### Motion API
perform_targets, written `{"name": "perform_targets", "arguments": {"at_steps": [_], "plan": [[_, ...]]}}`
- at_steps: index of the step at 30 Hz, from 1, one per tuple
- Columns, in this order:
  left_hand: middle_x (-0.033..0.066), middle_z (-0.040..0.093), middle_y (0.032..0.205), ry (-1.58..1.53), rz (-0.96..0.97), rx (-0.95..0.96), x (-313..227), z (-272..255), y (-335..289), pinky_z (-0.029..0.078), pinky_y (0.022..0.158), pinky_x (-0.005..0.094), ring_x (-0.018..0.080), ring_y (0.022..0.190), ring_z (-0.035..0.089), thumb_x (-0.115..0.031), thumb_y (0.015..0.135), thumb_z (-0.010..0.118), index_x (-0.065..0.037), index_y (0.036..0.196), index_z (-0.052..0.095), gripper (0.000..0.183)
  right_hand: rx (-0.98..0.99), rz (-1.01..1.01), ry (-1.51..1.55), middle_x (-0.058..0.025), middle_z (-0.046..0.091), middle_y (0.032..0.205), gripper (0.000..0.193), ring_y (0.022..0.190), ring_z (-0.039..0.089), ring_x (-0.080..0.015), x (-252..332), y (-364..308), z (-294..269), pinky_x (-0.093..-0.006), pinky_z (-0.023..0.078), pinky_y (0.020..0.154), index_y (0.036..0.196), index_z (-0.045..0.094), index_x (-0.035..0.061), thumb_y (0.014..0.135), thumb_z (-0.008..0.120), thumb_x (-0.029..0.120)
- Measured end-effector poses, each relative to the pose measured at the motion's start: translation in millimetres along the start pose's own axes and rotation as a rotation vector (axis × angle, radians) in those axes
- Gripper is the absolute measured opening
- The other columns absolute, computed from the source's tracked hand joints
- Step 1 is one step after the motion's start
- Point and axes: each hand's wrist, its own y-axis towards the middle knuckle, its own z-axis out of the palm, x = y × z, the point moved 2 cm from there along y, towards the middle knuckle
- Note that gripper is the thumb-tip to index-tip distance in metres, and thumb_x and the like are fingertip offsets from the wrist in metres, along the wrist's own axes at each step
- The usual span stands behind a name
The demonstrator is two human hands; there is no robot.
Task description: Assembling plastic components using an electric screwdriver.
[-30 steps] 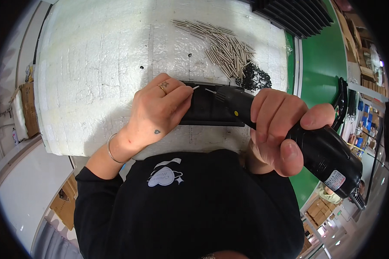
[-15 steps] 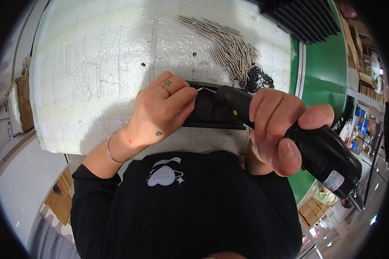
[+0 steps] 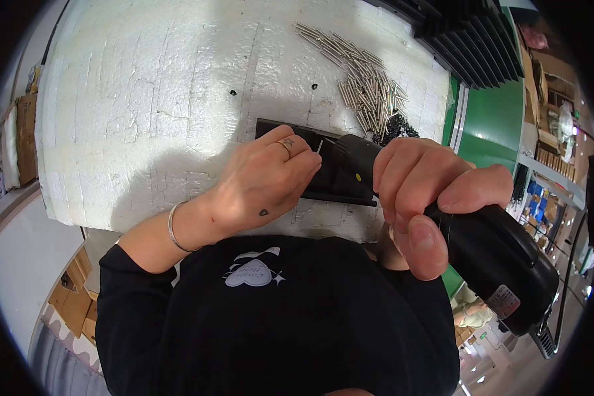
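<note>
Two bare hands above a shallow black rectangular tray [image 3: 340, 187] on a white-topped table [image 3: 132, 92].
The left hand's [image 3: 268, 175] grip is pinched closed on a thin silver metal rod [image 3: 321, 146]; the right hand's [image 3: 435, 188] wraps round a black cylindrical electric screwdriver [image 3: 501, 254], its tip near the rod. Far right lie piled silver rods [image 3: 360, 76] and small black pieces [image 3: 398, 125].

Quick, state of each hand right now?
Left hand: closed, pinching a thin silver metal rod.
Right hand: closed, holding a black electric screwdriver.
</note>
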Motion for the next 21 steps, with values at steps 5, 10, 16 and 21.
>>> {"name": "perform_targets", "arguments": {"at_steps": [5, 10, 16, 21], "plan": [[0.0061, 0.063, 0.078, 0.006, -0.005, 0.001, 1.4, -0.9, 1.2, 0.050, 0.057, 0.0326, 0.0247, 0.068, 0.059, 0.002, 0.069, 0.074, -0.004, 0.084, 0.066, 0.018, -0.019, 0.015, 0.017, -0.0019, 0.051, 0.064, 0.030, 0.050, 0.047, -0.0123, -3.5, 3.0, 4.2, -0.0293, 0.041, 0.053, 0.099, 0.038, 0.0116, 0.079, 0.059, 0.004], [0.0058, 0.062, 0.077, 0.038, -0.023, 0.014, 2.1, 2.2, 0.1, 0.050, 0.059, 0.0336, 0.0252, 0.068, 0.058, 0.001, 0.070, 0.074, -0.004, 0.083, 0.066, 0.016, -0.080, 0.021, 0.024, -0.0033, 0.050, 0.064, 0.028, 0.050, 0.045, -0.0123, -5.0, 0.8, 8.8, -0.0302, 0.039, 0.052, 0.098, 0.040, 0.0107, 0.080, 0.060, 0.005], [0.0057, 0.056, 0.072, 0.032, -0.004, 0.024, 2.4, -0.6, 2.6, 0.049, 0.061, 0.0363, 0.0251, 0.073, 0.056, -0.011, 0.079, 0.071, -0.005, 0.080, 0.064, 0.009, -0.136, 0.058, 0.086, -0.0028, 0.048, 0.065, 0.030, 0.049, 0.043, -0.0132, -1.8, 0.6, 4.9, -0.0302, 0.037, 0.052, 0.103, 0.043, 0.0091, 0.079, 0.060, 0.006], [0.0063, 0.061, 0.090, 0.105, 0.030, 0.080, -9.3, -9.3, 7.6, 0.051, 0.074, 0.0361, 0.0269, 0.086, 0.058, -0.024, 0.068, 0.081, -0.008, 0.101, 0.066, 0.040, -0.177, -0.224, 0.151, -0.0034, 0.046, 0.062, 0.038, 0.051, 0.044, -0.0152, 31.2, -19.3, -38.4, -0.0324, 0.040, 0.054, 0.116, 0.043, 0.0076, 0.081, 0.055, 0.007]]}}
